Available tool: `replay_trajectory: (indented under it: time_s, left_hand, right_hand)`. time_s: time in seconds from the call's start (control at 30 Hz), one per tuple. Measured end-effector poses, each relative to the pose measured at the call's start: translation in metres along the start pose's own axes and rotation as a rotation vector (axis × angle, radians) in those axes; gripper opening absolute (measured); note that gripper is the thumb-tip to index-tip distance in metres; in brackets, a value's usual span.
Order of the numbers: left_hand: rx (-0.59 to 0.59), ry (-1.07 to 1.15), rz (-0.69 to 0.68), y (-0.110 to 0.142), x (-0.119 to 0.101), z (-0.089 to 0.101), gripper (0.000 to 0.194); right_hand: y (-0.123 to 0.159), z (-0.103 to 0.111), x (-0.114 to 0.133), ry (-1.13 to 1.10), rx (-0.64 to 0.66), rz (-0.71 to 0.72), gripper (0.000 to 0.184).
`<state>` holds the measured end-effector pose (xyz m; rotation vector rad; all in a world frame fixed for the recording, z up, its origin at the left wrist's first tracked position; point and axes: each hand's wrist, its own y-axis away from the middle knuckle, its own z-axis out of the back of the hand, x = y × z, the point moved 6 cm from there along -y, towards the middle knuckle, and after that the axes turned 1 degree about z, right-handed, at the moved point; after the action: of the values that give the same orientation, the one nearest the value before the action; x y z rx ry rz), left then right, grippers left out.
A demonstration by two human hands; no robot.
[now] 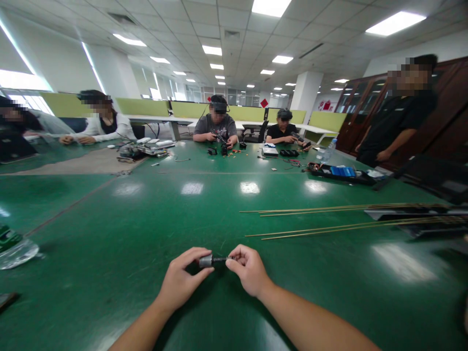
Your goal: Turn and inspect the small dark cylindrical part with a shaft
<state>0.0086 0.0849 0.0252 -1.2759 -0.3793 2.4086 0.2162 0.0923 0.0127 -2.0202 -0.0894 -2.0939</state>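
Both my hands meet over the near middle of the green table [120,243]. My left hand [181,282] is closed round the silver end of a small cylindrical part [212,260]. My right hand [248,269] pinches the part's dark, thin end with fingertips pressed together. The part lies level between the two hands, just above the tabletop.
Several long thin brass rods [329,208] lie to the right, reaching dark trays [420,214]. A plastic bottle [16,248] lies at the left edge. Farther off are a black tool case [340,173], small parts and several seated people; one person stands at right.
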Motion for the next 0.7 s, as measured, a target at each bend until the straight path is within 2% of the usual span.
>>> replay_trajectory:
  time_s: [0.47, 0.63, 0.7]
  left_hand:
    - [-0.01, -0.004, 0.014, -0.001, 0.0, 0.001, 0.033]
    - [-0.052, -0.005, 0.006, -0.003, -0.003, 0.005, 0.031]
    - [-0.096, -0.003, 0.066, -0.005, 0.001, 0.008, 0.032]
  right_hand:
    - [-0.002, 0.002, -0.006, -0.039, -0.015, 0.0, 0.018]
    - [-0.004, 0.005, -0.011, -0.115, -0.041, -0.022, 0.021]
    - [-0.005, 0.006, -0.012, -0.171, -0.052, -0.042, 0.023]
